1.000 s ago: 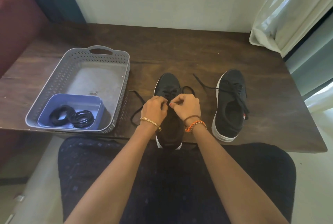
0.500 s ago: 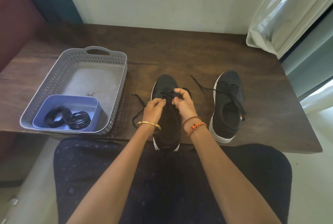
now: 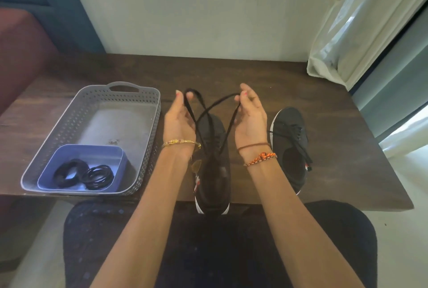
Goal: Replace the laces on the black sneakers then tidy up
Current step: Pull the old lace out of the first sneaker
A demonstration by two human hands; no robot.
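A black sneaker [image 3: 214,172] with a white sole stands at the table's front edge, between my wrists. Its black lace [image 3: 208,111] rises from the eyelets in two strands that cross above the toe. My left hand [image 3: 179,117] pinches one strand at its fingertips, palm up. My right hand [image 3: 251,114] pinches the other strand the same way. A second black sneaker [image 3: 290,146] lies to the right, laced, with loose lace ends trailing toward its heel.
A grey perforated basket [image 3: 76,116] sits at the left of the dark wooden table [image 3: 335,139]. Inside it a blue tub [image 3: 69,155] holds coiled black laces [image 3: 83,174]. A white curtain [image 3: 361,21] hangs at the back right. My lap is below the table edge.
Both hands have lifted from the sneaker's tongue and moved apart, drawing the two lace strands up and forward. The camera now sits closer to the table.
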